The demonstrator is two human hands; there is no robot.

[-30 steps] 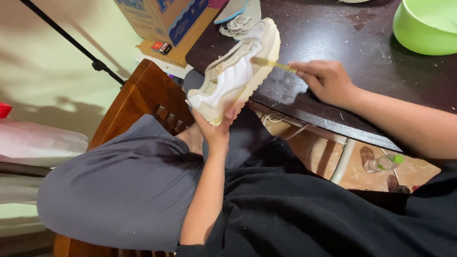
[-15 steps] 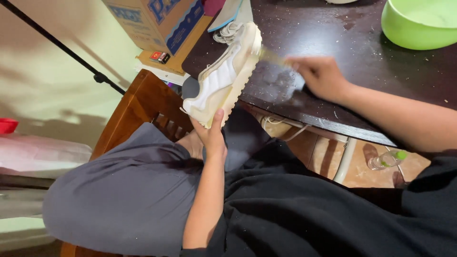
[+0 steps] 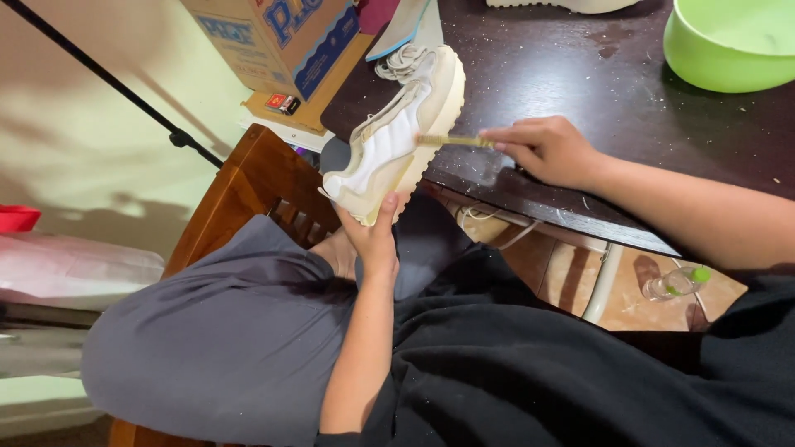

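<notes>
Lowered since before, right hand (image 3: 546,151) pinches brush (image 3: 454,141) against sneaker (image 3: 396,132); left hand (image 3: 373,240) grips its heel.

A green bowl (image 3: 729,41) sits on the dark table (image 3: 613,91), a cardboard box (image 3: 273,37) beside it.

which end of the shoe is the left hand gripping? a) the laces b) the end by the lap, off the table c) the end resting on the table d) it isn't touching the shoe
b: the left hand grips the shoe at its lower end, off the dark table, while the right hand holds a brush to its side.
</notes>
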